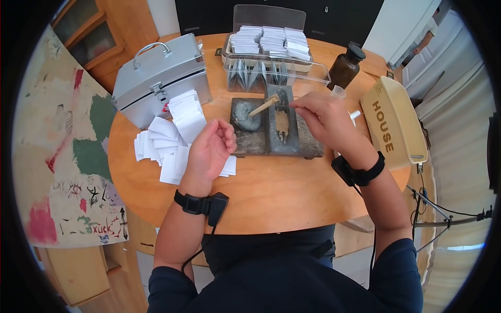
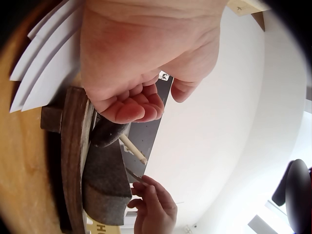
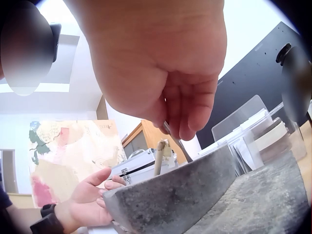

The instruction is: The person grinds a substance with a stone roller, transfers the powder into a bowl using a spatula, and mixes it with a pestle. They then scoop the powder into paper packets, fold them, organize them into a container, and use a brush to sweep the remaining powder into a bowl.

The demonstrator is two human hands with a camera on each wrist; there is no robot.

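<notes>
My right hand [image 1: 327, 119] pinches a thin, dark metal tool [image 3: 184, 150] over the grey stone trough [image 3: 170, 195], whose hollow holds tan material [image 1: 282, 122]. Left of the trough a round grey stone [image 1: 245, 117] carries a pale wooden stick [image 1: 263, 106] leaning up to the right. Beside that stone my left hand [image 1: 210, 150] hovers, palm turned inward and fingers loosely curled, holding nothing. In the left wrist view the left hand [image 2: 141, 63] hangs above the dark stone [image 2: 107, 132].
Folded white papers [image 1: 188, 117] lie at the left near a silver case [image 1: 156, 78]. Behind the trough stands a clear box [image 1: 261, 78] of paper packets. A brown bottle [image 1: 344, 68], a small clear cup [image 1: 338, 92] and a cream HOUSE bin [image 1: 391, 115] are at the right.
</notes>
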